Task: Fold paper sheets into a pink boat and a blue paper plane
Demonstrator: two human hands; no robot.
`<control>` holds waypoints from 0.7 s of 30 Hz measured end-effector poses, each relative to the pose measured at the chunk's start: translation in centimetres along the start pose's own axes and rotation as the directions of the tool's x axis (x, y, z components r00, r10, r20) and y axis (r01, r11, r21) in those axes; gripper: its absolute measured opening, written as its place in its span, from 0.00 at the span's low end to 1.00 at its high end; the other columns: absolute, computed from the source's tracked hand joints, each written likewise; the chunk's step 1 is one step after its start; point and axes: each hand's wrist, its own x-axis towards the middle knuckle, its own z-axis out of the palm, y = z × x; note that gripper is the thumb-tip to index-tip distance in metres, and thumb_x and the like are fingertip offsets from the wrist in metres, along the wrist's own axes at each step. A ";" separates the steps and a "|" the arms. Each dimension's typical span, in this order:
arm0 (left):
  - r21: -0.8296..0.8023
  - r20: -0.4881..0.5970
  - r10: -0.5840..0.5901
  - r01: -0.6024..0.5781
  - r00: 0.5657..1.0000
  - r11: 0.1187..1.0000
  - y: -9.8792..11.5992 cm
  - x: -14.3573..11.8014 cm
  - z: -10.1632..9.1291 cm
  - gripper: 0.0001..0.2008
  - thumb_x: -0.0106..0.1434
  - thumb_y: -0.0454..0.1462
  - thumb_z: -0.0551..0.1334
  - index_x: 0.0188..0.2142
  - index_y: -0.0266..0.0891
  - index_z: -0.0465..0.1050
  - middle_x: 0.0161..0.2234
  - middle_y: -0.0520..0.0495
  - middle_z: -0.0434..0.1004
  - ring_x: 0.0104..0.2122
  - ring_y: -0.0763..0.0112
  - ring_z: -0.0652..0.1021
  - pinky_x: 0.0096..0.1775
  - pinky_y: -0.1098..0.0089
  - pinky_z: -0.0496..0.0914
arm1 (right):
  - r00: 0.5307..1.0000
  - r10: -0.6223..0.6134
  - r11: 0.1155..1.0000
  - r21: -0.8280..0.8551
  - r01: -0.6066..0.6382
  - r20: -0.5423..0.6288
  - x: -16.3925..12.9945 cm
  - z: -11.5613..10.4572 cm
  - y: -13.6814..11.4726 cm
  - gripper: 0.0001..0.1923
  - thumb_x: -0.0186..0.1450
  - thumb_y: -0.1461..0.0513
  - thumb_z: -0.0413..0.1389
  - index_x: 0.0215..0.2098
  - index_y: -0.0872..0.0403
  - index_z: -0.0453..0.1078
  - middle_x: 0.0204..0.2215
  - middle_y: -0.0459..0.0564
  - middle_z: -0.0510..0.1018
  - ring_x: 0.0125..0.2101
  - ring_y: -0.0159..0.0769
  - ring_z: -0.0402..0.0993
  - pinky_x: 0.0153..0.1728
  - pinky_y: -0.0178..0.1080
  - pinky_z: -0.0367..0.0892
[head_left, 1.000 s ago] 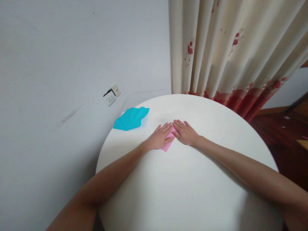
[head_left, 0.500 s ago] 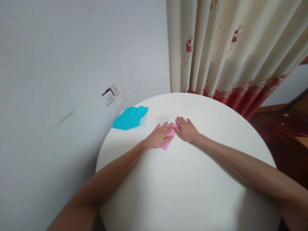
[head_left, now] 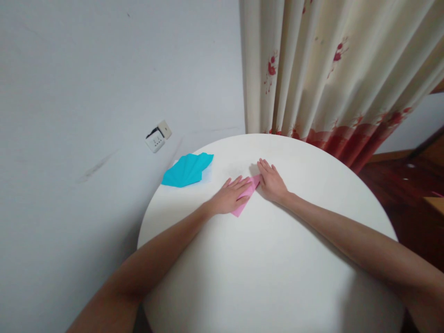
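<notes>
A folded piece of pink paper (head_left: 243, 193) lies flat on the white round table (head_left: 239, 259). My left hand (head_left: 229, 196) rests on it with the fingers stretched out, covering its left part. At the paper's right corner is my right hand (head_left: 272, 181), tilted up on its side a little, fingers extended and the thumb by the corner. Whether that thumb touches the paper I cannot make out.
Pleated blue paper (head_left: 187, 169) lies near the table's left edge, with something pale under it. Beside the table is a wall with a socket (head_left: 155, 141). A cream curtain with red flowers (head_left: 312, 69) hangs behind the table's far edge.
My right hand has lifted and turned a little, shifting right and away from the paper, so that more of the pink corner shows. My left hand has stayed in place.
</notes>
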 end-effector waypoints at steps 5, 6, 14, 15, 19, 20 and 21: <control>0.009 0.011 -0.021 0.021 1.000 1.000 0.3 0.0 -0.2 0.28 0.75 0.50 0.43 0.70 0.45 0.50 0.72 0.45 0.46 0.71 0.59 0.46 0.67 0.50 0.42 | 0.969 -0.205 0.979 0.052 0.200 0.141 -0.3 0.0 -0.9 0.28 0.74 0.59 0.37 0.69 0.62 0.55 0.69 0.58 0.55 0.69 0.41 0.49 0.67 0.49 0.47; 0.009 0.011 -0.028 0.028 1.000 1.000 0.4 -0.1 -0.3 0.29 0.75 0.50 0.43 0.70 0.44 0.49 0.72 0.44 0.46 0.71 0.59 0.46 0.67 0.51 0.42 | 0.966 -0.199 0.980 0.038 0.196 0.165 -0.3 0.0 -1.0 0.28 0.74 0.59 0.37 0.69 0.62 0.55 0.69 0.59 0.56 0.69 0.42 0.49 0.67 0.50 0.48; 0.028 -0.002 -0.050 0.050 0.999 0.998 0.5 -0.1 -0.3 0.31 0.74 0.49 0.44 0.71 0.38 0.45 0.72 0.40 0.43 0.71 0.61 0.47 0.68 0.54 0.42 | 0.972 -0.098 0.990 -0.081 0.117 0.212 -0.5 0.3 -0.9 0.30 0.75 0.55 0.37 0.70 0.63 0.52 0.70 0.60 0.53 0.70 0.46 0.47 0.67 0.54 0.45; 0.027 0.000 -0.046 0.046 0.999 0.999 0.5 -0.1 -0.3 0.31 0.75 0.49 0.44 0.71 0.39 0.45 0.72 0.41 0.43 0.71 0.61 0.47 0.67 0.54 0.42 | 0.975 -0.079 0.992 -0.084 0.099 0.209 -0.5 0.4 -0.9 0.30 0.75 0.55 0.37 0.70 0.63 0.51 0.70 0.60 0.52 0.70 0.46 0.47 0.66 0.55 0.45; 0.019 -0.005 -0.023 0.023 1.000 1.000 0.4 -0.1 -0.3 0.31 0.75 0.50 0.43 0.71 0.42 0.45 0.72 0.43 0.42 0.71 0.60 0.47 0.67 0.52 0.43 | 0.990 0.063 0.995 -0.087 -0.052 0.129 -0.6 0.4 -0.5 0.28 0.74 0.58 0.38 0.68 0.64 0.54 0.69 0.64 0.55 0.69 0.50 0.49 0.65 0.58 0.46; 0.017 -0.008 -0.020 0.020 1.000 1.000 0.3 -0.1 -0.3 0.31 0.75 0.50 0.43 0.72 0.42 0.44 0.72 0.44 0.42 0.71 0.59 0.47 0.67 0.51 0.44 | 0.989 0.108 0.991 -0.084 -0.100 0.100 -0.6 0.4 -0.3 0.28 0.74 0.59 0.39 0.67 0.64 0.55 0.69 0.65 0.56 0.68 0.50 0.50 0.65 0.58 0.47; 0.016 -0.009 -0.017 0.017 1.000 1.000 0.2 -0.1 -0.3 0.30 0.75 0.50 0.43 0.72 0.42 0.44 0.72 0.44 0.42 0.71 0.59 0.47 0.67 0.51 0.44 | 0.987 0.145 0.987 -0.080 -0.139 0.073 -0.5 0.4 -0.1 0.27 0.73 0.60 0.40 0.67 0.65 0.56 0.68 0.66 0.57 0.68 0.51 0.50 0.65 0.58 0.47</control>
